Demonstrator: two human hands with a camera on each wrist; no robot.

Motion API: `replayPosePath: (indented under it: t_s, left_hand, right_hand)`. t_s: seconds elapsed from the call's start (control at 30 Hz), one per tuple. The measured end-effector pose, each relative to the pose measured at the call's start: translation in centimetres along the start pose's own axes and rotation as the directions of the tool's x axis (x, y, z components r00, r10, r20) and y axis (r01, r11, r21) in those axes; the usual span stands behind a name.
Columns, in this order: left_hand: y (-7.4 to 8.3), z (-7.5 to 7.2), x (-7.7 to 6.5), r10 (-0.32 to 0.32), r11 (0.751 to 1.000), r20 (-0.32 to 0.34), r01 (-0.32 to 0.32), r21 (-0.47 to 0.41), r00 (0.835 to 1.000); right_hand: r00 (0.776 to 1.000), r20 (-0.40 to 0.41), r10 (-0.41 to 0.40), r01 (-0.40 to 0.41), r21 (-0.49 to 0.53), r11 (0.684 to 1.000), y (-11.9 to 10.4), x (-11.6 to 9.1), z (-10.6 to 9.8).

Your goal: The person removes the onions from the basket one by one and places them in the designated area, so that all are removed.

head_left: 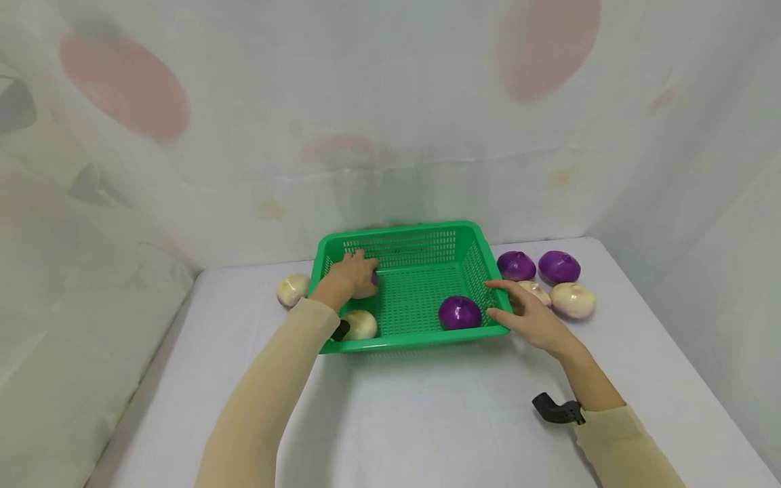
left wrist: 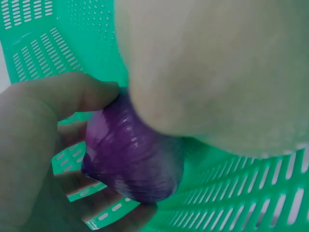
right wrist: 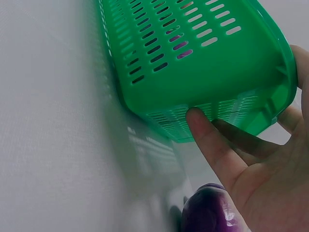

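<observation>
A pale backdrop [head_left: 421,81] printed with blurred red ovals [head_left: 128,88] and yellowish star shapes [head_left: 270,209] rises behind a white-covered table [head_left: 421,420].

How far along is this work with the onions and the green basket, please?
Done, if the onions are being collected: a purple onion and a white onion lie in the green basket. In hand: the left grip holds another purple onion inside it. Apparently remaining: one white onion left of the basket, plus two purple onions and two white onions on its right.
</observation>
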State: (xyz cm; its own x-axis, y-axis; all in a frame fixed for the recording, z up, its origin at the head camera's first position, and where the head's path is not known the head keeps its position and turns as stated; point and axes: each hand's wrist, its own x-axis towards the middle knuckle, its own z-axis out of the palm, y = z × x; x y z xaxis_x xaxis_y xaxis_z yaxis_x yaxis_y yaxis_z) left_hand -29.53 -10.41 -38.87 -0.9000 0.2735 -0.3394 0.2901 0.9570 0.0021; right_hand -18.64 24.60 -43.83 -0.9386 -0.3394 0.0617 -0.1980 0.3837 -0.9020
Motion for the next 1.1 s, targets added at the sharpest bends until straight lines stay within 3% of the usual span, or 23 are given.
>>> replayPosePath:
  t_s: [0.37,0.63,1.1]
  left_hand:
    - [0.3,-0.7,-0.6,0.037,0.999,-0.083,-0.034,0.033,0.996]
    - [0.6,-1.7,-1.4,0.088,0.995,-0.156,-0.078,0.069,0.984]
    - [0.9,-3.8,-4.0,0.125,0.99,-0.177,-0.11,0.093,0.976]
  right_hand:
    - [1.0,0.004,-0.002,0.002,-0.012,1.0,-0.1,-0.1,0.0]
    - [1.0,0.003,0.003,-0.003,-0.009,1.0,0.0,0.0,0.0]
    - [1.0,0.003,-0.009,0.009,-0.006,1.0,0.2,0.0,0.0]
